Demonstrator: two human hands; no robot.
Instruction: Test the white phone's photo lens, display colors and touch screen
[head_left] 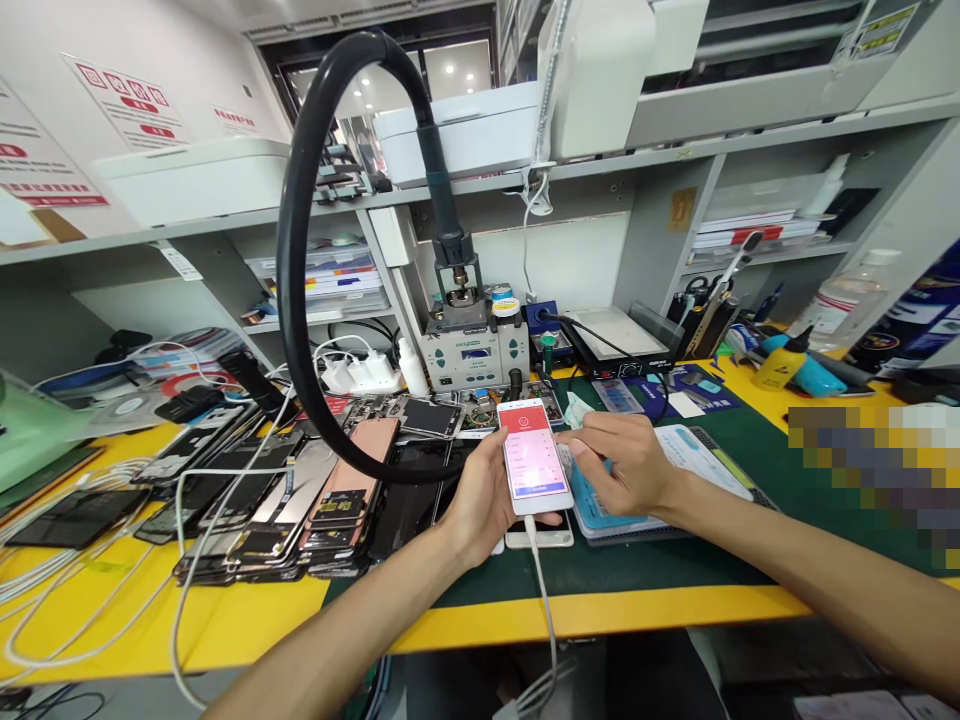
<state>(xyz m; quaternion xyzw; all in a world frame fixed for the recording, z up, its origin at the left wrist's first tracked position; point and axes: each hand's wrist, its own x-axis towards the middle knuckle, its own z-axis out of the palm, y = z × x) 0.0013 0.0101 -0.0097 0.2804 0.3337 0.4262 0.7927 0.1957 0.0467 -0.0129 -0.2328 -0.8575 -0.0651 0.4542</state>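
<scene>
Held in my left hand (482, 492) is a white smartphone (534, 455), tilted up so its lit screen faces me. The screen shows a red top band, a pale list and a blue bar at the bottom. A white charging cable (541, 580) runs down from the phone's lower edge. My right hand (619, 460) hovers at the phone's right side, fingers curled in, a fingertip at or close to the screen's edge. Nothing shows inside its grip. Beneath the held phone, another white phone (541, 535) lies on the green mat (720, 560).
Stacked phones and screens (341, 500) crowd the left side. Behind them stands a hot-air station (480, 355) with a looping black hose (294, 260). A blue-and-white case (675, 465) lies under my right hand. A yellow bottle (781, 362) stands at right. White cables (82, 580) coil at far left.
</scene>
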